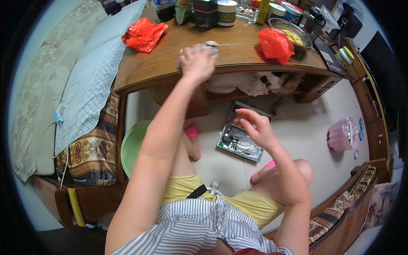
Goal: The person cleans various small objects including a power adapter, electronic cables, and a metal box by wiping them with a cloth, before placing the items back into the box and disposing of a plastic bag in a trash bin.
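Note:
My left hand [198, 63] is stretched out over the wooden table [153, 70], its fingers spread across a crumpled greyish-white bundle [213, 50]. The bundle looks like a cloth, but blur and my fingers hide much of it. A thin pale line runs along the tabletop to its right. My right hand [255, 126] hangs in the air with nothing in it, fingers bent and apart. Below it on the tiled floor lies an open box [237, 155] holding cables, adapters and what looks like a green circuit board.
Red plastic bags [145, 34] [276, 45] lie on the table. A clear bowl [307, 40] with yellow food, jars [227, 12] and a dark bottle [165, 9] stand behind. A white-and-dark cat [251, 87] lies beneath the tabletop. A green basin [134, 143] and pink bin [341, 135] flank my legs.

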